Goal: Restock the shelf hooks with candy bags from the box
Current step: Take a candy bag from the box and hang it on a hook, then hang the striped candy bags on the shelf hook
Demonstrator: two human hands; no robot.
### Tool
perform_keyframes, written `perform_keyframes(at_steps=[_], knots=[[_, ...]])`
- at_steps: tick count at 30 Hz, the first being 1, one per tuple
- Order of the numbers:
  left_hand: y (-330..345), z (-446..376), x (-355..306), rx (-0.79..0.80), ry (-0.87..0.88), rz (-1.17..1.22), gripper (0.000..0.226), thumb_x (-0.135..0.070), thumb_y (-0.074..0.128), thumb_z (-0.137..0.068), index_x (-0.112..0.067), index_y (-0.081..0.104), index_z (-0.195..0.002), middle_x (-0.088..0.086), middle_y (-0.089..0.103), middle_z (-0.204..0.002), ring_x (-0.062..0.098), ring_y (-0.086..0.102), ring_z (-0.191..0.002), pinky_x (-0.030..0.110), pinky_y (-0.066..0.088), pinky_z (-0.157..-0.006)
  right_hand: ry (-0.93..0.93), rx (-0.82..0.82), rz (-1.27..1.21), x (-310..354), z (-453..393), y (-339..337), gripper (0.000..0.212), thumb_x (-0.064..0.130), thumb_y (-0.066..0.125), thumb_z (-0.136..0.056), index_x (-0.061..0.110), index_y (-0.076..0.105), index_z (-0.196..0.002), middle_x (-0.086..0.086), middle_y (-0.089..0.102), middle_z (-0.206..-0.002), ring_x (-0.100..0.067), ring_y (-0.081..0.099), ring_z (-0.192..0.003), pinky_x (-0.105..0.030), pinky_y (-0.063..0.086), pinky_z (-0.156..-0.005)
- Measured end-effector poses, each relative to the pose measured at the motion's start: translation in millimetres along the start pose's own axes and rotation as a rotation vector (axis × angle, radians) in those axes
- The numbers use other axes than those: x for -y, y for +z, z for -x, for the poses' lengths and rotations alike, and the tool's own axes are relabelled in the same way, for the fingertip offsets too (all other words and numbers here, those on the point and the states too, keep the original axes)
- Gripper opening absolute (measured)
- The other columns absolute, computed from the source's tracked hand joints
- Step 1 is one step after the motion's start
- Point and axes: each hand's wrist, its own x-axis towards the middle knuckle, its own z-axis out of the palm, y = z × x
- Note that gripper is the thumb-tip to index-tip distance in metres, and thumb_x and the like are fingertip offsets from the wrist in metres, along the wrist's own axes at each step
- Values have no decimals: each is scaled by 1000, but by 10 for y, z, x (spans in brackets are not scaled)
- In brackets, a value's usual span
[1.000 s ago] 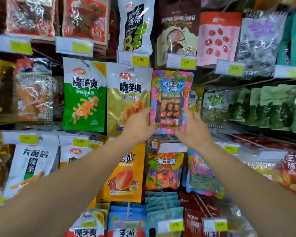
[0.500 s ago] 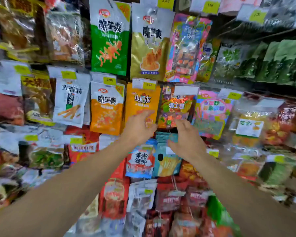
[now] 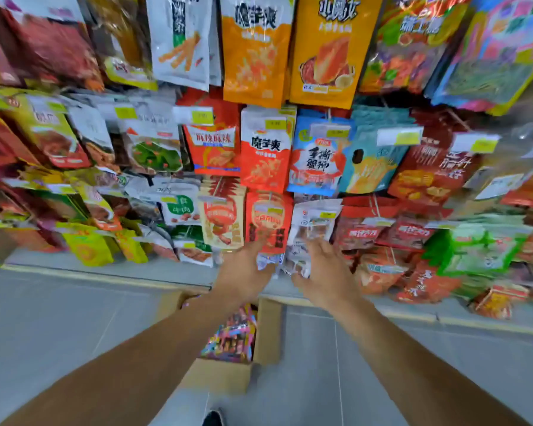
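Both hands, left hand (image 3: 243, 272) and right hand (image 3: 325, 273), hover empty with fingers spread above the box (image 3: 225, 376) of candy bags (image 3: 231, 336).

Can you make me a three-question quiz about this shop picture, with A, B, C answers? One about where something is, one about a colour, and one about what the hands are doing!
1. Where is the cardboard box?
A. On the floor under the arms
B. Hanging from a hook
C. On top of the shelf

2. What colour is the bag with the crab drawing?
A. Black
B. Blue
C. Pink

3. What are the left hand and right hand doing?
A. Carrying the box
B. Each squeezing a bottle
C. Held open and empty in front of the hanging bags

Answers: 1 A, the box stands on the grey floor below both arms, with bright candy bags inside. 2 B, its front is blue with a red crab. 3 C, the fingers are spread and nothing is gripped.
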Motion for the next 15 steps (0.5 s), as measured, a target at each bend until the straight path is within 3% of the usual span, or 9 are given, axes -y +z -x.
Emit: perform_keyframes(at_steps=[4,7,10,15], knots=[[157,103,736,87,-103,7,56,-29,60,-92,-25,44,-145,3,54,-142,22,57,-121,26,41,-92,55,166,-13,198,2,840,73,37,61,-89,16,29,-152,-6,30,-155,-32,31,-141,-39,30,-115],[205,74,1310,132,-176,41,53,-28,61,-92,-23,48,-143,5,60,-135,21,59,-117,18,38,-84,98,249,-15,380,-86,1365,71,37,60,-91,15,30,-151,-7,32,-154,-31,32,-141,-38,29,-115],[241,46,1923,196,-228,42,53,-27,63,-91,-20,49,-142,5,60,-136,22,55,-124,23,38,-95,171,314,-27,575,-190,1881,67,38,60,-88,15,35,-146,-7,39,-146,-31,40,-134,-37,36,-108],[323,-63,2991,281,-361,67,52,-27,64,-89,-23,53,-139,4,60,-136,23,56,-123,27,41,-96,288,446,-79,902,-454,2794,68,41,56,-78,15,43,-139,-11,51,-133,-35,50,-123,-39,45,-100]])
